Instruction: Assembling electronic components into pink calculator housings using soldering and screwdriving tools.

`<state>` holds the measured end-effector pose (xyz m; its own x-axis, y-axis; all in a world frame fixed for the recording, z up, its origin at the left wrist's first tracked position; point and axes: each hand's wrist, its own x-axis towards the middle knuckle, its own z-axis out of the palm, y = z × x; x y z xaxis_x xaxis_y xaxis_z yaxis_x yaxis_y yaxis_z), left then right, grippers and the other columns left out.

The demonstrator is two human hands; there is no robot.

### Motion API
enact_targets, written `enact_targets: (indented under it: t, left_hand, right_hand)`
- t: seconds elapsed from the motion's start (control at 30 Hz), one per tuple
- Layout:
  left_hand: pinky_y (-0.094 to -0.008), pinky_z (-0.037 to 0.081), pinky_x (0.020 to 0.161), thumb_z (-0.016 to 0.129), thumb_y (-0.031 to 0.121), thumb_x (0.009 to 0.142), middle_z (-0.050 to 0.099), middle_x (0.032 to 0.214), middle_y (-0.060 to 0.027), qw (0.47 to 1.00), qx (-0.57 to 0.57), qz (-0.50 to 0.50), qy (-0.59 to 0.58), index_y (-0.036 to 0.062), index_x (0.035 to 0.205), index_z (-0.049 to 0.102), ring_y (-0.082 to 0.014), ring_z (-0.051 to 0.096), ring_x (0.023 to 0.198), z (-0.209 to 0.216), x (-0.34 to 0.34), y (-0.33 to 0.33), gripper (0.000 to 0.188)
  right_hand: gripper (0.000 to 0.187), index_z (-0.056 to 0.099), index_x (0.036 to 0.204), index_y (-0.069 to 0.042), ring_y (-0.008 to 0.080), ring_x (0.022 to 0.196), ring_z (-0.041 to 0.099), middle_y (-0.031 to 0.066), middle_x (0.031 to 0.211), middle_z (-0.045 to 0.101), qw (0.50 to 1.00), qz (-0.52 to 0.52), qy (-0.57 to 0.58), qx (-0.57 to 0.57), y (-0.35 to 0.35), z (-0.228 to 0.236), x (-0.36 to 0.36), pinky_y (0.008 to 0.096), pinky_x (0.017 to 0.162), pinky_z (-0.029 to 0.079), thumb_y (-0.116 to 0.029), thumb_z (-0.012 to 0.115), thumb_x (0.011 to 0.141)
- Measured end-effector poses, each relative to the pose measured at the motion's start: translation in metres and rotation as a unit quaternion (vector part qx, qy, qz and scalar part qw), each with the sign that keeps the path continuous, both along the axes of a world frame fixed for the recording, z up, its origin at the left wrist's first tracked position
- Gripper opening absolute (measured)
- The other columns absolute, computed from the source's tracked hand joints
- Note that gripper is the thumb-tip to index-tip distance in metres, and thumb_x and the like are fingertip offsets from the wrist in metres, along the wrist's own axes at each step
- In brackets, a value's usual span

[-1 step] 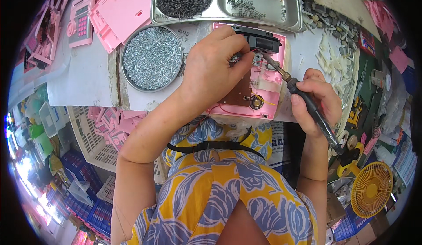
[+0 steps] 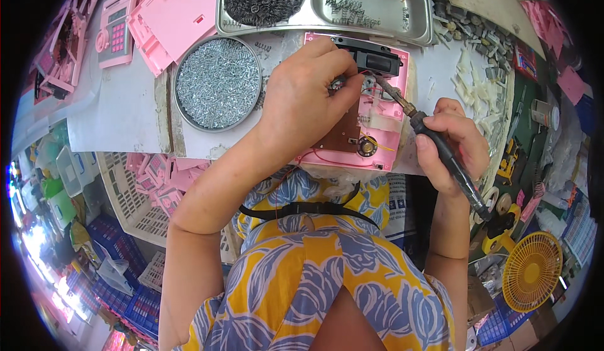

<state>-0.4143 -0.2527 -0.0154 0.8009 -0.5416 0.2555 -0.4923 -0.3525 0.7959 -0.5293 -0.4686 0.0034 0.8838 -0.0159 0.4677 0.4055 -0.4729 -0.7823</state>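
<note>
In front of me lies a pink plastic housing [image 2: 389, 142] with a brown circuit board [image 2: 340, 134], a small round speaker [image 2: 367, 146] and a black module [image 2: 375, 60] inside. My left hand [image 2: 308, 93] reaches over its left side, thumb and forefinger pinched on a thin red wire [image 2: 365, 72] beside the black module. My right hand [image 2: 457, 143] grips a black-handled soldering iron [image 2: 445, 156]. The iron's metal tip points up and left, close to my left fingertips; whether it touches the wire I cannot make out. My left palm and forearm hide part of the board.
A round tin of small screws [image 2: 218, 83] stands left of the housing. Behind is a metal tray [image 2: 318, 28] of springs. Pink casings [image 2: 173, 17] lie at the far left, white plastic parts [image 2: 472, 90] at the right. A yellow fan [image 2: 532, 271] sits lower right.
</note>
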Motion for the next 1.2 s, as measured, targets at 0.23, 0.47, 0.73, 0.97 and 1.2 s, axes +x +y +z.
enact_targets:
  t: [0.23,0.47,0.73,0.97,1.2]
  left_hand:
    - [-0.0420,0.050,0.061,0.074,0.011,0.081,0.058,0.080,-0.0109,1.000,0.002,0.007,-0.008,0.0052,0.082,0.065,-0.0330,0.062,0.071,-0.001,-0.001,-0.001,0.011]
    - [-0.0419,0.050,0.060,0.074,0.011,0.081,0.058,0.080,-0.0099,0.999,0.004,0.017,-0.029,0.0061,0.081,0.063,-0.0323,0.062,0.070,-0.004,-0.003,-0.003,0.012]
    - [-0.0409,0.050,0.057,0.074,0.010,0.079,0.058,0.079,-0.0087,0.998,0.016,0.025,-0.056,0.0058,0.079,0.062,-0.0307,0.062,0.066,-0.004,-0.003,-0.005,0.013]
    - [-0.0401,0.050,0.056,0.075,0.010,0.079,0.058,0.079,-0.0086,0.997,0.015,0.026,-0.067,0.0057,0.080,0.063,-0.0301,0.062,0.066,-0.004,-0.004,-0.005,0.013]
    - [-0.0399,0.049,0.056,0.077,0.010,0.078,0.058,0.079,-0.0085,0.996,0.012,0.025,-0.081,0.0059,0.080,0.064,-0.0293,0.061,0.065,-0.005,-0.004,-0.004,0.014]
  right_hand:
    - [0.025,0.068,0.097,0.000,0.0202,0.057,0.052,0.0090,0.078,0.070,0.998,0.022,-0.036,-0.037,-0.001,0.001,0.005,0.0352,0.068,0.046,-0.002,0.077,0.074]
    - [0.026,0.068,0.098,0.000,0.0212,0.060,0.053,0.0099,0.081,0.071,0.997,0.053,-0.027,-0.050,-0.010,0.007,0.006,0.0349,0.067,0.045,-0.001,0.077,0.074]
    - [0.025,0.069,0.096,0.000,0.0185,0.062,0.054,0.0081,0.079,0.070,0.998,0.023,0.062,-0.006,-0.013,0.011,0.004,0.0311,0.065,0.045,-0.001,0.076,0.073]
    - [0.026,0.070,0.096,-0.002,0.0172,0.062,0.055,0.0060,0.076,0.067,0.997,0.016,0.072,-0.019,-0.007,0.010,0.010,0.0283,0.059,0.043,-0.002,0.077,0.072]
    - [0.026,0.070,0.096,-0.003,0.0176,0.060,0.054,0.0049,0.073,0.066,0.997,0.027,0.070,-0.020,-0.007,0.010,0.013,0.0299,0.061,0.043,-0.003,0.078,0.072]
